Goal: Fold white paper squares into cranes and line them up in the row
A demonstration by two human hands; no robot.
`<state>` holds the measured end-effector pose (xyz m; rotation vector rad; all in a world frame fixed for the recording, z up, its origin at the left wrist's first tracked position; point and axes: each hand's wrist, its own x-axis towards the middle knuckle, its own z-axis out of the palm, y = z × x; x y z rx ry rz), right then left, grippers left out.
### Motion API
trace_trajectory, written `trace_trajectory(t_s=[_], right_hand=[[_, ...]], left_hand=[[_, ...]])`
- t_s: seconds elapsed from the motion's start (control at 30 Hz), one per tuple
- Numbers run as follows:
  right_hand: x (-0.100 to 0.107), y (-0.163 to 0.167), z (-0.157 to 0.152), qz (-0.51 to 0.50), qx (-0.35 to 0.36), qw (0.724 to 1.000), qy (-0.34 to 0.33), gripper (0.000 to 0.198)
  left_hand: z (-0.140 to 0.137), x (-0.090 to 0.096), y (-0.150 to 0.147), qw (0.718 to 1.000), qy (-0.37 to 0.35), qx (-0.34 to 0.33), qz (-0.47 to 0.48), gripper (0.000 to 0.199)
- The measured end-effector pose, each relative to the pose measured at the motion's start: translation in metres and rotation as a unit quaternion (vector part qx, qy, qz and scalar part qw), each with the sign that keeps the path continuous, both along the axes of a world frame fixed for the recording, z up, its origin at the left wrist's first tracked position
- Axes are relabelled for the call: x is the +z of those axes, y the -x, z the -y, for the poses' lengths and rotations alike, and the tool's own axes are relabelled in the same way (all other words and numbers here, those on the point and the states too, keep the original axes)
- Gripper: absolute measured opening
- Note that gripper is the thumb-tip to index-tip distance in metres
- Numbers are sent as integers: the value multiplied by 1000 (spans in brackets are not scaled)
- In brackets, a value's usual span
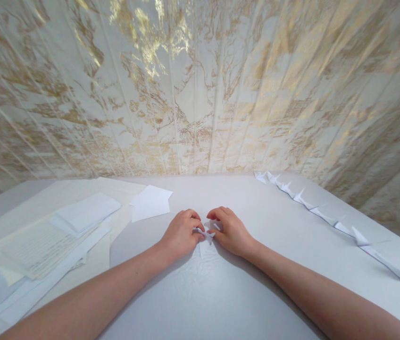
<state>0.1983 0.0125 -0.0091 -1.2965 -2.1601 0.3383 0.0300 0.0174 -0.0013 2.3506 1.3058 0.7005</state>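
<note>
Near the middle of the white table [200,297], my two hands meet around a small folded white paper crane [206,235]. Its thin pointed parts stick out between my fingers, one reaching down toward the tabletop. My left hand [181,235] pinches the crane's left side with thumb and fingers. From the other side, my right hand [233,233] has its thumb and curled fingers on the right part. My fingers cover much of the folds.
A line of similar white paper cranes [359,237] runs along the table's right edge. To the left lie overlapping loose sheets [40,245], some with print, and a stack of folded white paper [88,211]. Cut white pieces [151,203] lie farther back. A gold-patterned curtain [193,94] hangs behind.
</note>
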Motion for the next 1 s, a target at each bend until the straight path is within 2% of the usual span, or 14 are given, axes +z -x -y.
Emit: trace_trajectory(t_s=[0.1, 0.2, 0.37, 0.5, 0.63, 0.83, 0.93, 1.0], right_hand=[[0, -1, -5, 40, 10, 999, -2, 14], [1, -1, -10, 65, -19, 998, 10, 16], [4, 1, -16, 102, -81, 991, 22, 13], [5, 2, -17, 108, -104, 988, 29, 14], [3, 1, -18, 48, -103, 993, 25, 14], [4, -8, -12, -60, -94, 994, 15, 9], [14, -9, 4, -178, -29, 982, -49, 15], [20, -6, 17, -163, 55, 982, -81, 18]], left_hand=[[0, 2, 1, 999, -25, -16, -13, 10], [-1, 3, 2, 998, -44, -35, -17, 11], [-3, 3, 2, 997, -39, -67, -11, 13], [-4, 2, 3, 994, -29, -109, 10, 18], [-5, 2, 3, 992, 11, -124, 15, 19], [-6, 4, 7, 988, 58, -137, -28, 16], [-5, 5, 9, 987, 57, -139, -49, 25], [-5, 5, 11, 986, 56, -143, -58, 37]])
